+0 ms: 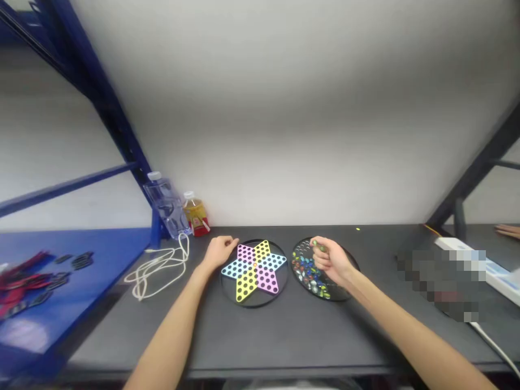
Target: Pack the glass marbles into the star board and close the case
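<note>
A round Chinese checkers board (254,304) with a star in pink, yellow and light blue lies on the dark table. My left hand (220,252) rests at its upper left edge, fingers curled in, with nothing visible in them. Right of the board is a round black tray (339,295) holding many glass marbles (311,275) in several colours, mostly along its left side. Over this tray, my right hand (331,259) pinches a green marble (314,243) between thumb and forefinger. The curled fingers below hide part of the tray.
A white cable (142,281) lies coiled at the left, near a clear bottle (166,206) and a smaller bottle of amber and red liquid (195,215). A white power strip (459,246) lies right, beside a blurred-out patch. Another person's hand (507,231) shows at the right edge.
</note>
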A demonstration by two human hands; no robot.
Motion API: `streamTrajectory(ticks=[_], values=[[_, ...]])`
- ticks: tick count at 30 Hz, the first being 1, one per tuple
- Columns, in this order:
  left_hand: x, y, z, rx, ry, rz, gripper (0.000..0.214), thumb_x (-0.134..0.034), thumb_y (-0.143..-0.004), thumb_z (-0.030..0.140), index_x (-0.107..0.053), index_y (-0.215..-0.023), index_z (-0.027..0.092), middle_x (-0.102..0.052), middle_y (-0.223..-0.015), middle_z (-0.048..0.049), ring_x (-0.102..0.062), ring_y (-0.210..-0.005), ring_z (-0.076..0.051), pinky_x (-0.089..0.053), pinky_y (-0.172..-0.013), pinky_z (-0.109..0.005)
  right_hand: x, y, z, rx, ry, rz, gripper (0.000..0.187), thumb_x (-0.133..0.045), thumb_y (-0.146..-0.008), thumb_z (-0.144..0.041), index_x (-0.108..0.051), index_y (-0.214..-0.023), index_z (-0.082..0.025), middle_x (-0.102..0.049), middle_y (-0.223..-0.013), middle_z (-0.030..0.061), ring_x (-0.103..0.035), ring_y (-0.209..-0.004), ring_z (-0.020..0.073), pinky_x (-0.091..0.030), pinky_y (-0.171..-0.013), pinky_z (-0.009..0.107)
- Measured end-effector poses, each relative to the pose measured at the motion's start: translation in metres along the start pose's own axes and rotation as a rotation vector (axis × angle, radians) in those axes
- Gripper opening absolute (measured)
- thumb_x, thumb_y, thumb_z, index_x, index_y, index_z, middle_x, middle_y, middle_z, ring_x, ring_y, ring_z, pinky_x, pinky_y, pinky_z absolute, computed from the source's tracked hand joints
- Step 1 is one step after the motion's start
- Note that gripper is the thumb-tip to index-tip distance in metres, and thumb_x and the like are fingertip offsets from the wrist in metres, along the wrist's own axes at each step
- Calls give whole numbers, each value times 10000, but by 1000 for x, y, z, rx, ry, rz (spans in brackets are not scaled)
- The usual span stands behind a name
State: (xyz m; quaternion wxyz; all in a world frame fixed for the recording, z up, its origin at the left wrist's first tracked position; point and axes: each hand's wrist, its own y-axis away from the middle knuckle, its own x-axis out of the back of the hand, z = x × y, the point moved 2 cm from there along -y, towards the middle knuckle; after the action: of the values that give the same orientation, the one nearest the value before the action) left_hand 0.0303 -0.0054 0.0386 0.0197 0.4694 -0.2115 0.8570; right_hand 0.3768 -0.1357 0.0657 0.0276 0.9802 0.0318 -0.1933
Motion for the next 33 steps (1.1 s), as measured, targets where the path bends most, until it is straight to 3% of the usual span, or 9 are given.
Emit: streamTrajectory(ticks=[4,9,17,26,33], values=[[0,1,-1,-6,26,-11,459,-485,-850,524,-605,-571,181,-582,-553,-14,-482,-556,-145,-306,-580,-265,-43,-50,13,-10,-286,-33,224,-554,-798,-381,-512,-710,-179,-261,-489,-96,-108,-386,49,-117,-354,199],[-1,1,-1,-13,10,-13,447,-486,-859,504,-593,-568,182,-581,-556,-15,-473,-545,-143,-300,-580,-270,-75,-86,35,-59,-232,45,250,-551,-798,-358,-461,-641,-186,-310,-474,-86,-153,-358,39,-107,-339,193],[-2,3,1,-16,-2,-17,446,-475,-875,503,-598,-585,186,-598,-585,-28,-478,-560,-149,-293,-589,-269,-88,-123,55,-29,-80,170,238,-542,-784,-313,-440,-602,-198,-302,-407,-96,-204,-314,41,-135,-315,182],[-4,4,-2,-6,-19,-11,442,-475,-875,499,-619,-602,182,-582,-569,-26,-469,-551,-148,-286,-578,-269,-88,-135,68,36,2,270,200,-546,-763,-283,-491,-597,-186,-396,-424,-72,-341,-327,55,-278,-324,184],[-2,4,1,-25,-18,-1,440,-477,-873,486,-594,-575,185,-580,-572,-24,-462,-553,-148,-292,-582,-272,-79,-135,68,31,63,278,223,-560,-774,-315,-555,-607,-167,-502,-448,-28,-470,-368,89,-407,-374,209]])
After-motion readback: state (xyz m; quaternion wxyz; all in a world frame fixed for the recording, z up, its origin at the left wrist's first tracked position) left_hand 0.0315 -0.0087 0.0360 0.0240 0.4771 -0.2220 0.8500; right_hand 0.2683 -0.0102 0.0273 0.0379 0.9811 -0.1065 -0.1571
